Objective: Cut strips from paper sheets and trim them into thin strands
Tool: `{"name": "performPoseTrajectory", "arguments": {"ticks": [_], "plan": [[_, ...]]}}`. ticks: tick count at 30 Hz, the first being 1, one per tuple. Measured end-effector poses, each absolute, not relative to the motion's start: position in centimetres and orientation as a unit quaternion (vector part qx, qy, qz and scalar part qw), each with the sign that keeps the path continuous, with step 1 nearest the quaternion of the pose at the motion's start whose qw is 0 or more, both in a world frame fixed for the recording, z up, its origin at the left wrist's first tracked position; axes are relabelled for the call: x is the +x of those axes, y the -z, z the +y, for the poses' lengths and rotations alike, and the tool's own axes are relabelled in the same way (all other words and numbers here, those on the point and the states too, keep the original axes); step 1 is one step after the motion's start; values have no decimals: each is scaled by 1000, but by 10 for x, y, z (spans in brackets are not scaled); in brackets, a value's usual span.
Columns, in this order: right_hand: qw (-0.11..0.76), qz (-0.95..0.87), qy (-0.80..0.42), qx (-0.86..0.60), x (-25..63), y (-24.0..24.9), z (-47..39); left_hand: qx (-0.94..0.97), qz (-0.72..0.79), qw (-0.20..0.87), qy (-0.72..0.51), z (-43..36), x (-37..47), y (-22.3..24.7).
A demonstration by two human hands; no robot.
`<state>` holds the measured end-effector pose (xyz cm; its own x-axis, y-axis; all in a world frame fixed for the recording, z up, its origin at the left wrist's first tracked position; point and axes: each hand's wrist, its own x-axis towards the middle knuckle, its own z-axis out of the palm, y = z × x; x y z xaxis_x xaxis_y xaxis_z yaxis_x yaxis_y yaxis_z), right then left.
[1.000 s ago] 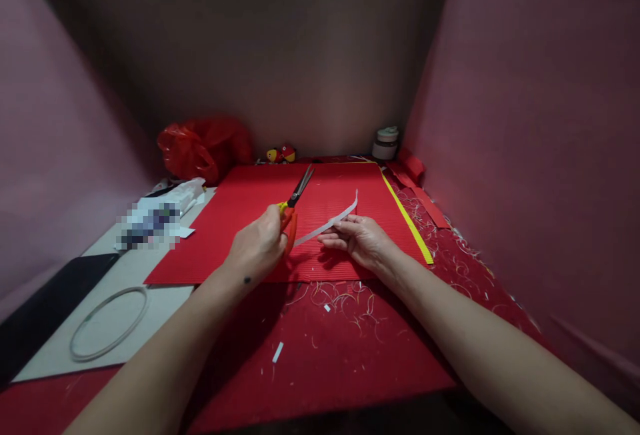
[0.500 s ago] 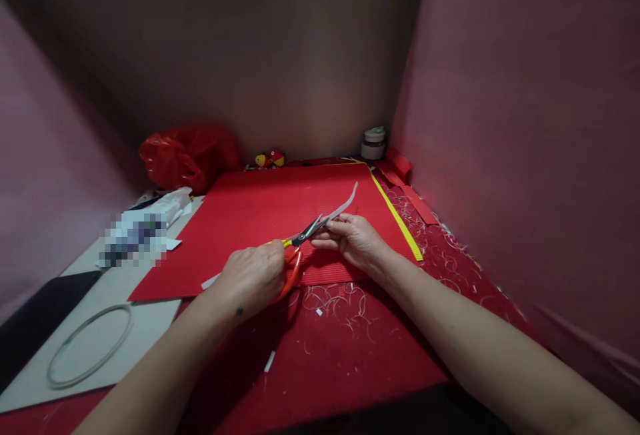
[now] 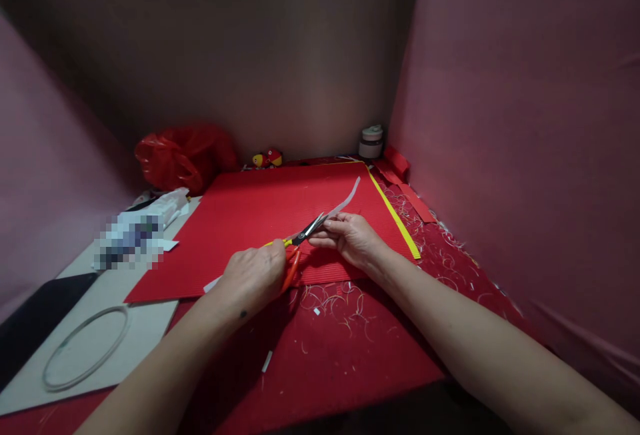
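My left hand is wrapped round the handles of a pair of scissors, which are yellow and orange with dark blades. The blades point up and to the right, a little apart at the tips, beside my right hand. Between the thumb and fingers of that hand is a thin whitish strip, its free end curving upward. The strip runs along the blades. Both hands are above the near part of a red ribbed sheet. A pale strip end shows behind my left wrist.
A yellow strip edges the sheet's right side, with thread scraps around. At left are a pale board, a ring and a plastic packet. Behind stand a red bag, small toys and a lidded jar.
The scissor blades have closed somewhat, and the orange handle has moved slightly nearer my left hand. The view has shifted a little; my right hand keeps its hold on the strip.
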<state>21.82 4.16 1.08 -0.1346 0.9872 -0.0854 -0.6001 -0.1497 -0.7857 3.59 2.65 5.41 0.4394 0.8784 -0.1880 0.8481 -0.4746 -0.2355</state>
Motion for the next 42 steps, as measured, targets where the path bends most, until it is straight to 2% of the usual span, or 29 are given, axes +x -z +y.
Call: {"name": "performPoseTrajectory", "arguments": {"ticks": [29,35,42], "plan": [[583,-304,-677,-331,226,-11,46,-836,-525,15,-160,31,34,-59],[558,-340,-682,-328,224,-14,43,-853,-495,27,-164,26,32,-59],[567,-339,-681,-317,223,-14,42,-846,-505,38,-167,28,33,-59]]}}
